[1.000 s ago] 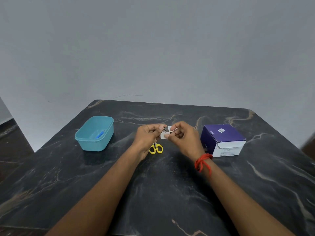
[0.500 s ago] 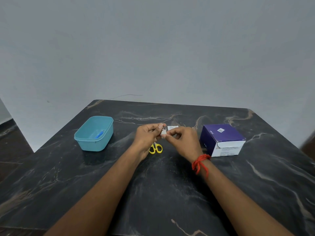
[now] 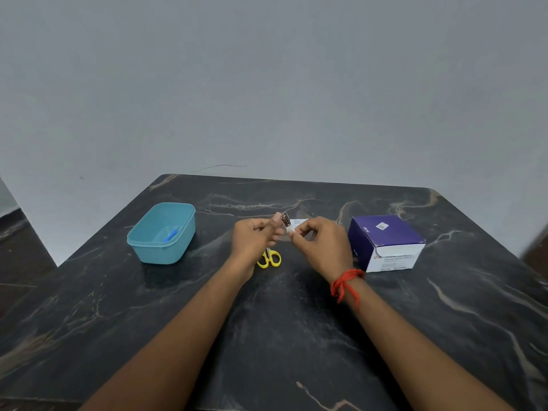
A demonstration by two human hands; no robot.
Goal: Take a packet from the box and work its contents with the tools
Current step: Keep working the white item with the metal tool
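One packet [image 3: 297, 223] pinched, left hand [image 3: 253, 239], right hand [image 3: 323, 247]

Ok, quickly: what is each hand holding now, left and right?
Left hand: pinches one end of the small white packet.
Right hand: pinches its other end.

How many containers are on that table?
2: a teal tub, open-topped, on the left of the table, and a purple box on the right. None looks hidden.

Tub [image 3: 161, 232] left, box [image 3: 385, 243] right, scissors [image 3: 269, 258] between, on table [image 3: 267, 336].
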